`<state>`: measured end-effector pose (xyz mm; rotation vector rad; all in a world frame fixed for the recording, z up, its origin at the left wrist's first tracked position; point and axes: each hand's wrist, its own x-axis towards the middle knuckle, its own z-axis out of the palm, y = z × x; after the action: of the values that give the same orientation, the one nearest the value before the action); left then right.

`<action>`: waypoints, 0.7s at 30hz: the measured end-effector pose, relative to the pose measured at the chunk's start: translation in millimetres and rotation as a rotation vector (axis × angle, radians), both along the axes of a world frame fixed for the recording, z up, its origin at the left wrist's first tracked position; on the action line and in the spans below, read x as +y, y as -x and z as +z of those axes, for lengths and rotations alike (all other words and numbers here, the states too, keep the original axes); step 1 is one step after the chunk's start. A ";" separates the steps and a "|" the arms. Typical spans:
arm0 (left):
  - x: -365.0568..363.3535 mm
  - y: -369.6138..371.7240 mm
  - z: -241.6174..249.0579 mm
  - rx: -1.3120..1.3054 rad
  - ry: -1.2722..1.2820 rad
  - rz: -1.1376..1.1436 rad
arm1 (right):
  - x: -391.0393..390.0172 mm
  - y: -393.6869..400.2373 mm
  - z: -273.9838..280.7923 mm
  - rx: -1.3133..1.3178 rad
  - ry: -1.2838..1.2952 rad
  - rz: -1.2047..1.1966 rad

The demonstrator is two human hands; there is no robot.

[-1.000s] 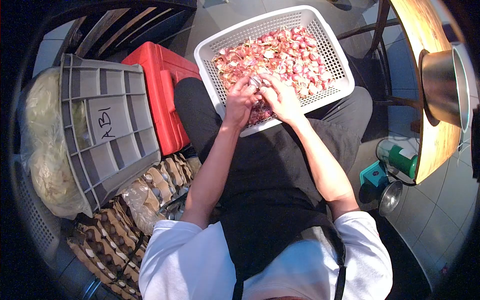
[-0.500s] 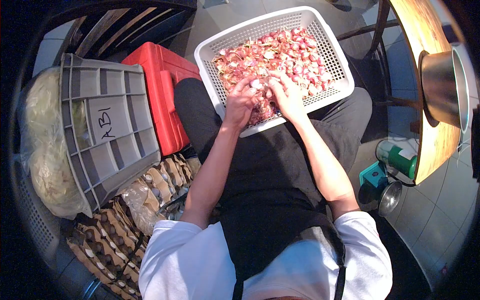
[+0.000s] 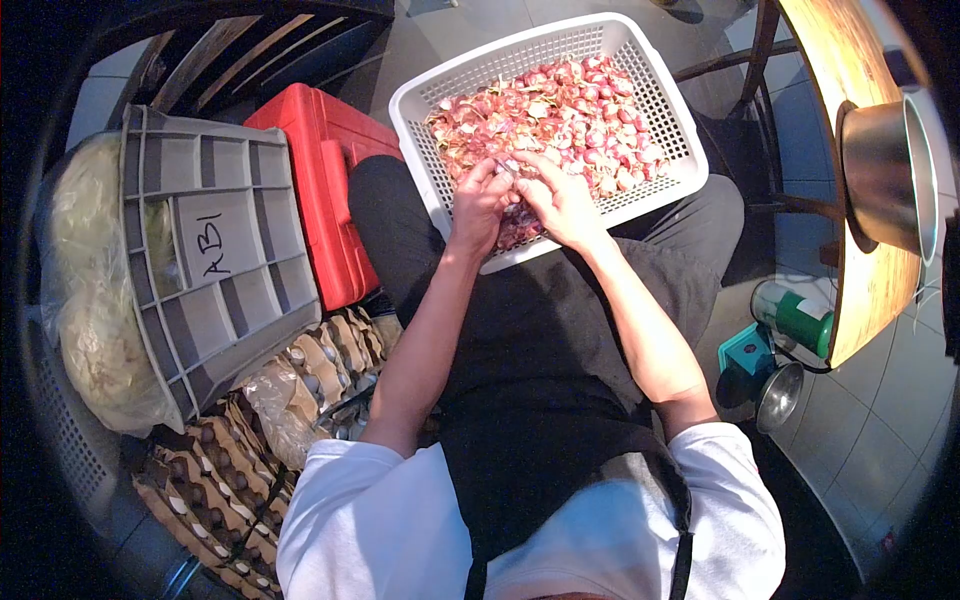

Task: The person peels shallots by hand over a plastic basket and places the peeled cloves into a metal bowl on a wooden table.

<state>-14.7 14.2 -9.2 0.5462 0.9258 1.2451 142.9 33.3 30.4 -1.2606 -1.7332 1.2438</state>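
A white perforated basket [image 3: 420, 185] rests across the lap, holding many small red shallots [image 3: 600, 95] and loose papery skins. Over its near side, my left hand [image 3: 478, 208] and my right hand [image 3: 560, 203] meet at the fingertips. Both hands are closed around a small pale shallot [image 3: 508, 168], mostly covered by the fingers. Whether a tool is also between the fingers cannot be made out.
On the left are a red box [image 3: 315, 200], a grey crate [image 3: 215, 235] marked ABI, a plastic bag [image 3: 95, 300] and egg trays [image 3: 215, 490]. At right, a metal pot [image 3: 885, 180] stands on a wooden surface [image 3: 850, 300] above a green canister [image 3: 790, 318].
My hands have come closer together, with the right hand shifted slightly left and its fingers curled over the shallot, which is now more hidden.
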 end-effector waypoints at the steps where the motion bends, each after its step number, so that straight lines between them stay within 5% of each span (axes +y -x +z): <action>1: -0.3 -0.9 1.6 -0.006 0.006 0.002 | -0.4 0.3 2.2 0.027 0.008 0.000; 21: -0.7 -3.1 9.0 -0.011 0.024 -0.047 | 5.7 -2.7 -4.7 0.184 0.174 -0.115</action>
<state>-11.6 13.5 -0.2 0.5391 0.9127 1.1922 145.6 39.0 25.7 -1.2812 -1.4285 1.4190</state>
